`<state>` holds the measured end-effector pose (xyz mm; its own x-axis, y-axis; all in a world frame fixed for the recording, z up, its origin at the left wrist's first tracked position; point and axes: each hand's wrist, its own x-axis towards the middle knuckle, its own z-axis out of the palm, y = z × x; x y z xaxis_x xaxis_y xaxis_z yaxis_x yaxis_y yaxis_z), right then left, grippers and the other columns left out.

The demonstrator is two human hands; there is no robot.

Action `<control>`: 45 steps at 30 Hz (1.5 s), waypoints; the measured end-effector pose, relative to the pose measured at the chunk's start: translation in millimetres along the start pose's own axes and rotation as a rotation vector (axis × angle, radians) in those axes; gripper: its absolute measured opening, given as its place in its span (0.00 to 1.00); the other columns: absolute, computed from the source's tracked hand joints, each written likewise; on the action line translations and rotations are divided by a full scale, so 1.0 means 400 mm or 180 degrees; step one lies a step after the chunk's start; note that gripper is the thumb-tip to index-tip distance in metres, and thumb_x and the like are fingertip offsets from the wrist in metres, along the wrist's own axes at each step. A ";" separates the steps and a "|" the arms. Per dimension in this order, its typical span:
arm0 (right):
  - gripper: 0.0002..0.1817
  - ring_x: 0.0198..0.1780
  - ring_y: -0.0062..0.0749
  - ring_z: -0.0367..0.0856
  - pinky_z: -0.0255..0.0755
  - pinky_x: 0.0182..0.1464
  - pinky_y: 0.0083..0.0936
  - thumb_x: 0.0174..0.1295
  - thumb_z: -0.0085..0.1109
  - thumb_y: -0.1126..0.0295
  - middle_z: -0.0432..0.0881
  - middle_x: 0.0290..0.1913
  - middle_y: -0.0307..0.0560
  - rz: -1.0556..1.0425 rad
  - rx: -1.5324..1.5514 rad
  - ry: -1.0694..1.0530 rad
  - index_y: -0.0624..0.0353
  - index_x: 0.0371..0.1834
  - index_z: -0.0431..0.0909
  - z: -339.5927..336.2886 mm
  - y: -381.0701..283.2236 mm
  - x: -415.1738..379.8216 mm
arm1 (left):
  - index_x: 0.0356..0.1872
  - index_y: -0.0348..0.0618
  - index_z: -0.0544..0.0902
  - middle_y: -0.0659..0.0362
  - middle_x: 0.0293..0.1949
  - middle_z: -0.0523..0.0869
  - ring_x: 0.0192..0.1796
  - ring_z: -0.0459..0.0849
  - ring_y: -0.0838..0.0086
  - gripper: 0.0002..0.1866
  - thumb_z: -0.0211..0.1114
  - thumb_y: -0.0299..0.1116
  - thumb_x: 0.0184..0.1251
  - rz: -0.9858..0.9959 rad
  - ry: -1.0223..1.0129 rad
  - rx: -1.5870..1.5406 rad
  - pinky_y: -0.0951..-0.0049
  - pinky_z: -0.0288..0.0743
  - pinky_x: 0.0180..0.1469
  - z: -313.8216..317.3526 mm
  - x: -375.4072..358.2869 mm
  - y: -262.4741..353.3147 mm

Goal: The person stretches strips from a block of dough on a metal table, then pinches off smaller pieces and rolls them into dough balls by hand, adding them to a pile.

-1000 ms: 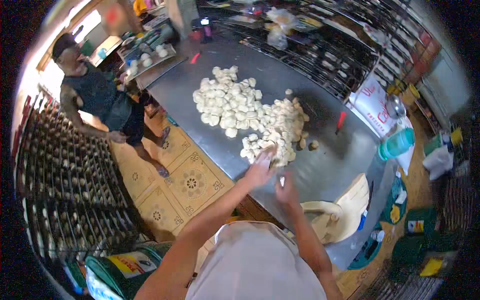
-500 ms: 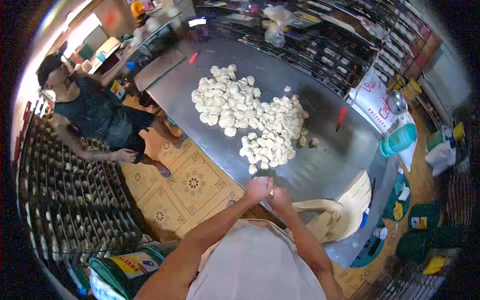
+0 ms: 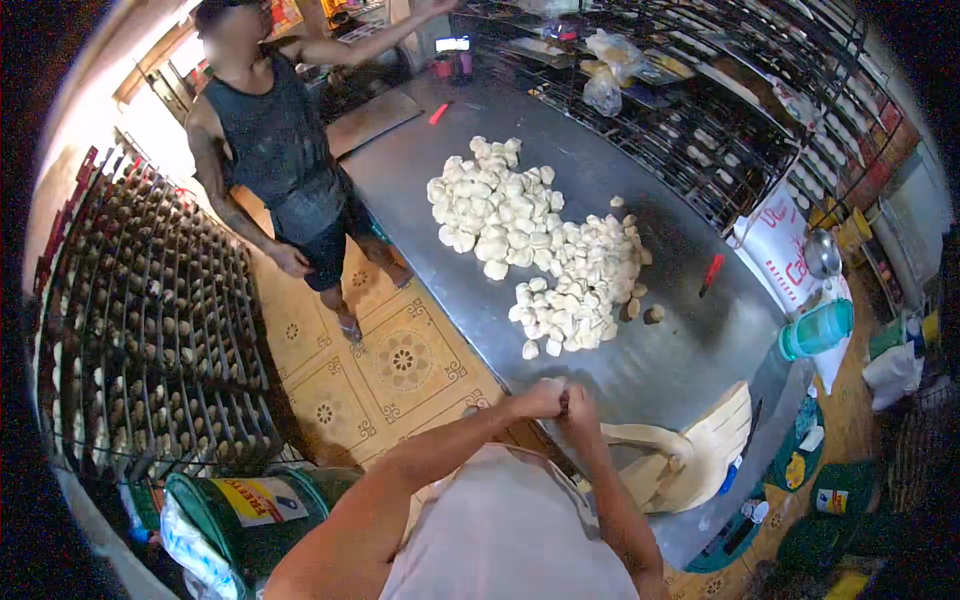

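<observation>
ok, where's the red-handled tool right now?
Head view: the red-handled tool lies on the steel table, right of the dough pile, before the green jug.

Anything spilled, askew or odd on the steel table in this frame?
Nothing spilled. A few dough pieces lie apart from the main dough pile, and a red-handled tool lies loose on the steel table. Otherwise nothing stands out.

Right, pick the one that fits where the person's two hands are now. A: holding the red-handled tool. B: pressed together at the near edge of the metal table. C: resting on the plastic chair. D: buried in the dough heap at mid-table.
B: the left hand and right hand meet at the near edge of the metal table, short of the pile of dough pieces; what they hold is hidden.
</observation>
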<state>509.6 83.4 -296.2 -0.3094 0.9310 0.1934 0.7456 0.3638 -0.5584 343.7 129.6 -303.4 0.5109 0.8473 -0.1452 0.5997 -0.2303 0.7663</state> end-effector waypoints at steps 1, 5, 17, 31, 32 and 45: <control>0.29 0.50 0.64 0.82 0.76 0.51 0.51 0.59 0.67 0.65 0.82 0.54 0.68 0.0007 -0.0017 -0.0006 0.62 0.64 0.71 -0.032 -0.023 0.005 | 0.51 0.34 0.81 0.37 0.40 0.87 0.43 0.87 0.42 0.19 0.60 0.41 0.73 0.0010 -0.0002 -0.0016 0.46 0.81 0.49 -0.006 0.001 0.019; 0.23 0.43 0.66 0.85 0.78 0.45 0.55 0.62 0.65 0.62 0.85 0.42 0.66 -0.0070 0.0627 0.0364 0.64 0.56 0.75 -0.132 -0.135 0.033 | 0.39 0.39 0.86 0.38 0.38 0.88 0.44 0.87 0.40 0.20 0.54 0.46 0.75 -0.0834 0.0251 0.0218 0.45 0.81 0.47 -0.054 -0.047 0.127; 0.15 0.43 0.70 0.84 0.77 0.43 0.57 0.63 0.65 0.59 0.85 0.40 0.68 0.0367 0.0679 -0.0984 0.58 0.46 0.81 -0.243 -0.274 0.136 | 0.47 0.39 0.83 0.38 0.39 0.87 0.44 0.86 0.42 0.24 0.53 0.53 0.78 -0.1047 0.1595 -0.0185 0.47 0.81 0.47 -0.235 0.130 0.136; 0.14 0.45 0.66 0.83 0.75 0.48 0.57 0.63 0.62 0.62 0.85 0.41 0.65 0.0936 0.0170 -0.0853 0.59 0.46 0.80 -0.102 -0.124 0.026 | 0.39 0.36 0.85 0.36 0.42 0.86 0.47 0.86 0.42 0.24 0.52 0.49 0.78 -0.0966 0.0342 0.0415 0.46 0.79 0.47 -0.093 -0.065 0.167; 0.13 0.45 0.69 0.83 0.74 0.47 0.61 0.63 0.60 0.64 0.84 0.38 0.65 0.0906 -0.0021 -0.1235 0.59 0.46 0.80 -0.104 -0.118 0.044 | 0.38 0.36 0.85 0.37 0.41 0.87 0.46 0.86 0.42 0.25 0.50 0.50 0.79 -0.0985 0.0388 0.0584 0.46 0.79 0.46 -0.119 -0.050 0.184; 0.12 0.42 0.69 0.82 0.76 0.41 0.53 0.61 0.62 0.67 0.83 0.41 0.66 0.1168 0.1324 0.0439 0.58 0.46 0.77 -0.123 -0.125 0.083 | 0.49 0.39 0.83 0.40 0.44 0.85 0.51 0.84 0.47 0.17 0.64 0.43 0.71 0.0519 0.1473 -0.0065 0.51 0.78 0.53 -0.225 0.004 0.169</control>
<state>491.2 97.5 -222.0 0.0267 0.9995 0.0148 0.4859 -0.0001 -0.8740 329.7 158.4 -195.5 0.2670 0.9259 0.2674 0.5201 -0.3720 0.7688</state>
